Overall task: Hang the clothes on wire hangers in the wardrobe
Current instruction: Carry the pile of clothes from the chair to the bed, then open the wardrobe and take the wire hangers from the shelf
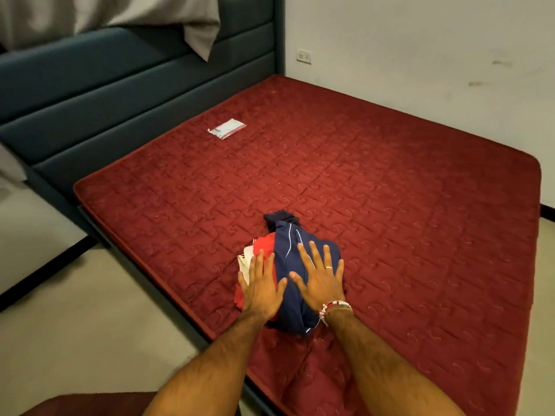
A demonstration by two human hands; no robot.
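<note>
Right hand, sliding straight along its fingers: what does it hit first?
Right hand lies flat on the navy garment; past its fingertips only bare red mattress shows, probably clear to the wall.

A red quilted mattress [345, 175] lies against a dark teal padded headboard [120, 94], beside a scuffed white wall [420, 55].

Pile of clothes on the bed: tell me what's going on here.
A person has both hands flat on a crumpled pile of navy, red and white clothes near the edge of the red quilted mattress. The left hand lies on the red and white side, the right hand on the navy garment. Fingers are straight; nothing is lifted. No hanger or wardrobe shows.
</note>
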